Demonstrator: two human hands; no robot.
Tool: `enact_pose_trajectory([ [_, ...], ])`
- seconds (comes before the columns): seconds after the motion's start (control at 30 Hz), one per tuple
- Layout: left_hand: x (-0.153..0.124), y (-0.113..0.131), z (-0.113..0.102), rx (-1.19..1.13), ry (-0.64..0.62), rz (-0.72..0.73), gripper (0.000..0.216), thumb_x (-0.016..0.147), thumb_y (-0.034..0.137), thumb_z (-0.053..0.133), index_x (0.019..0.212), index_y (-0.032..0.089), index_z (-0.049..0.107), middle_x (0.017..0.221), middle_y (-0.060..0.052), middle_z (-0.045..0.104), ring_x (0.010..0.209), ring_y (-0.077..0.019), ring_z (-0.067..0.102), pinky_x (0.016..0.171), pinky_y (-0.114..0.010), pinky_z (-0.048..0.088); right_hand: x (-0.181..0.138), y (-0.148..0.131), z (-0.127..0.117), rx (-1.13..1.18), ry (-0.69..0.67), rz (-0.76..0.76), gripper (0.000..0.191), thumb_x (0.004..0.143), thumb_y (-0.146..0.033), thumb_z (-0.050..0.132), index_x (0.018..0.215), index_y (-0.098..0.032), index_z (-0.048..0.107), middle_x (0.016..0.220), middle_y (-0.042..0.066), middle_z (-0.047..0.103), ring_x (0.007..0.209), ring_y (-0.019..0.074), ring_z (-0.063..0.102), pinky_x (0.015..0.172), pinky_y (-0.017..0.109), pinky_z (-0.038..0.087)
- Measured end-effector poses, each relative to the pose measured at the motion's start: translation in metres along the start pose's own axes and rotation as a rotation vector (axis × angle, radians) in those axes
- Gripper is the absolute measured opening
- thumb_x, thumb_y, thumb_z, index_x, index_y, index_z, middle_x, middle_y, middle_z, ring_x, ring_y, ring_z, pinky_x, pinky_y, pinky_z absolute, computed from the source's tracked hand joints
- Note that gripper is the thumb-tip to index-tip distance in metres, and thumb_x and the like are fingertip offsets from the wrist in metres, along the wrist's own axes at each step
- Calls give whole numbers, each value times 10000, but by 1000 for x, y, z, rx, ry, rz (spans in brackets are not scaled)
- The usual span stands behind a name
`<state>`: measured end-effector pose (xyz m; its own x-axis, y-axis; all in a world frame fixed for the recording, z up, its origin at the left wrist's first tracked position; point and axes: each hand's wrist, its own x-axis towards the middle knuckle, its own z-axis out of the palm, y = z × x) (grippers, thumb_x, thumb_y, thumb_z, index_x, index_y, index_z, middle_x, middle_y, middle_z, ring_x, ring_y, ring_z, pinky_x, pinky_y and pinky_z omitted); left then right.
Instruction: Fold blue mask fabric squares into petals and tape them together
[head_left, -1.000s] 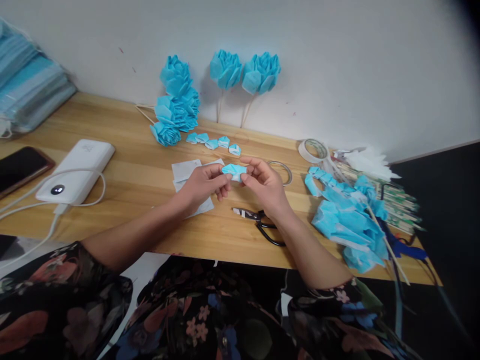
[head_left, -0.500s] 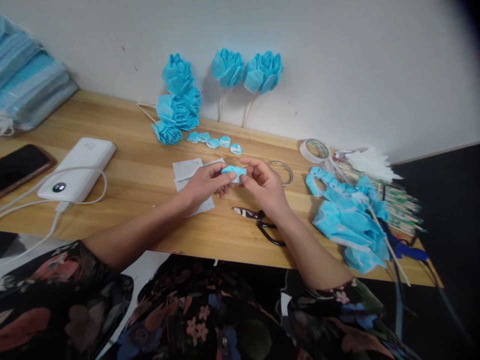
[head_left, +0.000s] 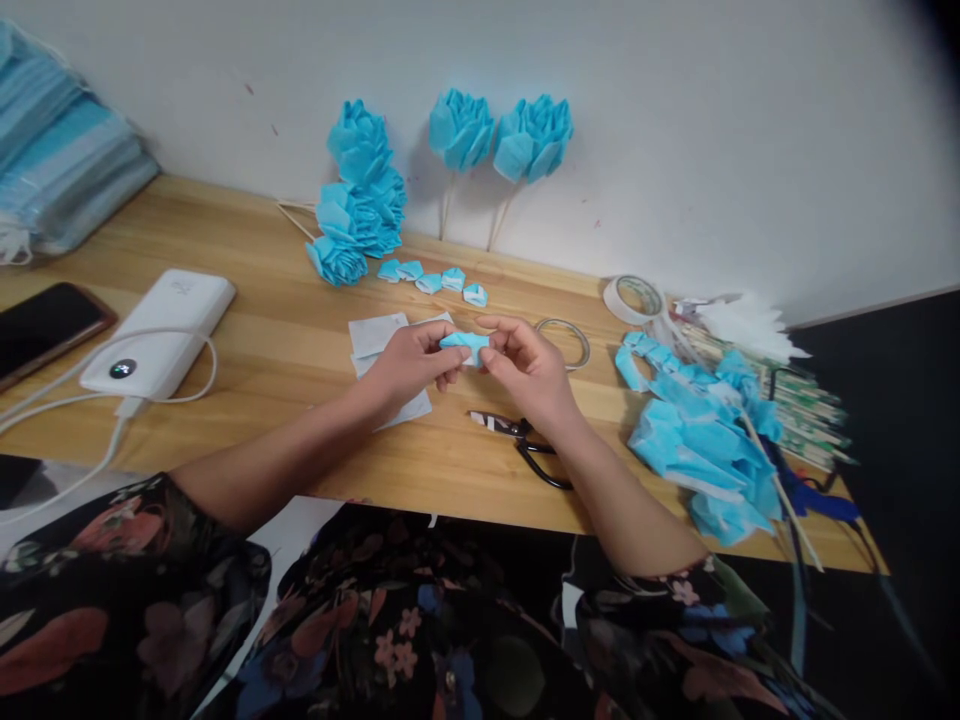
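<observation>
The left hand (head_left: 411, 362) and right hand (head_left: 531, 368) both pinch a folded blue strip (head_left: 466, 341) in their fingers, with scissors (head_left: 520, 428) lying at its five o'clock.

Wooden tabletop (head_left: 270, 280) against a pale wall (head_left: 690, 130)
Small reddish marks (head_left: 249, 88) dot the wall under soft light; a dark surface (head_left: 915, 400) lies to the right.

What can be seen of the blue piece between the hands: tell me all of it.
The blue piece is small, creased and folded, light blue with paler areas. It looks like thin paper or soft cloth; which, I cannot tell. It is held crosswise above the table, its long side running from the left hand to the right hand, which pinch its ends and hide parts of it.
</observation>
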<state>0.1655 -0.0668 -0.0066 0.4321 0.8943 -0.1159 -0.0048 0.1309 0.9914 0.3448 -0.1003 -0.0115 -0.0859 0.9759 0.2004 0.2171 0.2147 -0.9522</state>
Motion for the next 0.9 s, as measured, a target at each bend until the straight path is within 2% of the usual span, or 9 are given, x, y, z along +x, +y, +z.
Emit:
enact_pose_trajectory([
  [0.17, 1, 4, -1, -73, 30, -31, 107, 780, 208, 696, 734, 158, 614, 590, 28, 609, 500, -71, 544, 502, -189, 447, 6, -1, -11, 15, 78, 8, 438, 905, -606, 650, 1180, -266, 669, 864, 9, 685, 766, 156, 638, 737, 329, 573],
  [0.3, 3, 4, -3, -112, 56, -6, 129, 776, 185, 719, 718, 154, 607, 610, 19, 625, 503, -67, 542, 500, -192, 442, 11, -12, -25, -81, 205, -21, 378, 925, -576, 635, 1141, -268, 672, 860, 10, 692, 736, 140, 634, 637, 276, 535],
  [0.37, 2, 5, -4, -126, 58, 5, 125, 785, 176, 715, 727, 155, 607, 613, 17, 627, 512, -72, 547, 503, -198, 440, 6, -24, -31, -194, 146, -30, 301, 934, -499, 646, 1105, -255, 689, 814, 0, 680, 685, 135, 617, 606, 277, 509],
  [0.47, 1, 6, -3, -152, 42, 17, 129, 797, 168, 710, 733, 158, 599, 624, 16, 626, 521, -75, 549, 508, -207, 435, -14, -40, -35, -413, -24, -38, 172, 935, -330, 642, 1051, -233, 725, 762, -5, 692, 658, 145, 617, 647, 307, 503],
  [0.53, 0, 8, -3, -159, 31, 21, 133, 803, 161, 706, 731, 159, 594, 630, 16, 627, 525, -75, 553, 510, -208, 433, -34, -43, -34, -554, -125, -33, 138, 924, -253, 633, 1011, -233, 739, 818, 7, 731, 674, 153, 632, 668, 315, 499],
  [0.63, -2, 9, -2, -156, 33, 28, 136, 810, 151, 697, 731, 164, 587, 627, 18, 626, 530, -74, 555, 512, -205, 433, -62, -34, -29, -721, -212, -57, 122, 946, -240, 618, 968, -225, 737, 911, 47, 755, 769, 191, 672, 715, 339, 508],
  [0.73, -2, 8, -1, -153, 28, 43, 149, 817, 152, 699, 728, 166, 581, 627, 22, 622, 531, -70, 546, 513, -204, 431, -80, -18, -21, -853, -200, -130, 146, 967, -252, 606, 1025, -219, 737, 1011, 99, 753, 941, 257, 685, 811, 397, 536],
  [0.9, -2, 5, 0, -160, 6, 38, 146, 821, 147, 701, 734, 162, 585, 628, 20, 623, 526, -72, 545, 505, -208, 424, -89, -1, -12, -953, -89, -201, 196, 995, -258, 557, 1045, -208, 740, 1003, 126, 748, 919, 275, 664, 788, 425, 536],
])
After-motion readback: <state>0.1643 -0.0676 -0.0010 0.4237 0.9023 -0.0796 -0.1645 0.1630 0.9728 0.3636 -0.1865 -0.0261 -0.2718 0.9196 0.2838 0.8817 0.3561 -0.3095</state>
